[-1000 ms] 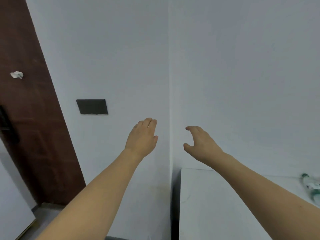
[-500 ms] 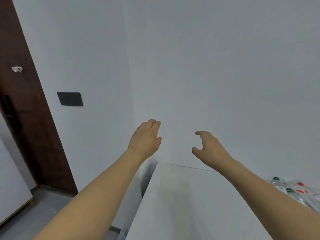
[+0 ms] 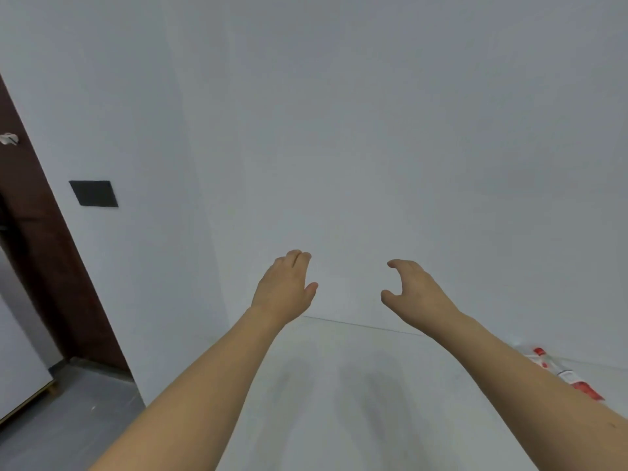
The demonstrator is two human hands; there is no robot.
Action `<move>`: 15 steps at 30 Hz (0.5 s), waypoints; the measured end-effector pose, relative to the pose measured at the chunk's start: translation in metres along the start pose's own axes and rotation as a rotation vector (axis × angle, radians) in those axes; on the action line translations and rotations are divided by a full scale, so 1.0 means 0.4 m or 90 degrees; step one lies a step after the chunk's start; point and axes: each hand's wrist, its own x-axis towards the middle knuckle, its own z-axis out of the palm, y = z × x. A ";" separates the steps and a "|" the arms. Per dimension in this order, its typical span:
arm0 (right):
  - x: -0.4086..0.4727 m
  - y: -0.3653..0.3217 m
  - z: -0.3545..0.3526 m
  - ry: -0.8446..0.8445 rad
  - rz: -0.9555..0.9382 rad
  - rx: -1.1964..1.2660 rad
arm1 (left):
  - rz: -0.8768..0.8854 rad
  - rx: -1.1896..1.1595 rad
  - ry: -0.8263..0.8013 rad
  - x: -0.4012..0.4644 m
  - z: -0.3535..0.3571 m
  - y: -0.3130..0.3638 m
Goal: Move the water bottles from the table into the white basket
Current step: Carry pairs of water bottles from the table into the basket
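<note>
I am holding both bare arms stretched forward, left hand (image 3: 284, 289) relaxed with fingers together, right hand (image 3: 415, 291) loosely curved, gripping nothing.

Single head-worn wide-angle view, looking forward and slightly down, white table (image 3: 339, 385) close below, wall beyond

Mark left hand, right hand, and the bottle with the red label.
left hand (image 3: 283, 288), head view, back of hand
right hand (image 3: 416, 292), head view, back of hand
bottle (image 3: 567, 373), head view, white and red label
</note>
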 end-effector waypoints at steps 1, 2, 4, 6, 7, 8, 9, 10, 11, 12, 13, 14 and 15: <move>-0.008 0.043 -0.017 -0.004 0.002 0.003 | -0.007 -0.002 0.009 0.007 0.007 0.036; -0.018 0.087 -0.034 -0.012 0.002 0.006 | -0.022 -0.010 0.018 0.012 0.015 0.075; -0.037 0.178 -0.072 -0.029 0.006 0.016 | -0.062 -0.038 0.021 0.015 0.038 0.156; -0.050 0.269 -0.110 -0.036 0.009 0.021 | -0.085 -0.054 0.010 0.008 0.075 0.239; -0.052 0.312 -0.126 -0.038 0.017 0.025 | -0.094 -0.070 0.006 0.005 0.096 0.278; -0.054 0.351 -0.140 -0.043 0.031 0.028 | -0.105 -0.093 0.001 0.004 0.118 0.316; -0.055 0.384 -0.152 -0.053 0.043 0.029 | -0.116 -0.115 -0.005 0.002 0.137 0.352; -0.053 0.411 -0.160 -0.064 0.051 0.033 | -0.122 -0.132 -0.011 0.003 0.154 0.385; -0.050 0.436 -0.167 -0.070 0.056 0.037 | -0.121 -0.145 -0.018 0.007 0.172 0.412; -0.045 0.458 -0.173 -0.071 0.062 0.042 | -0.120 -0.159 -0.026 0.017 0.189 0.436; -0.041 0.481 -0.179 -0.070 0.071 0.051 | -0.126 -0.175 -0.037 0.030 0.207 0.457; -0.039 0.505 -0.183 -0.066 0.082 0.060 | -0.134 -0.191 -0.051 0.046 0.228 0.474; -0.041 0.535 -0.185 -0.062 0.089 0.065 | -0.145 -0.206 -0.064 0.061 0.252 0.491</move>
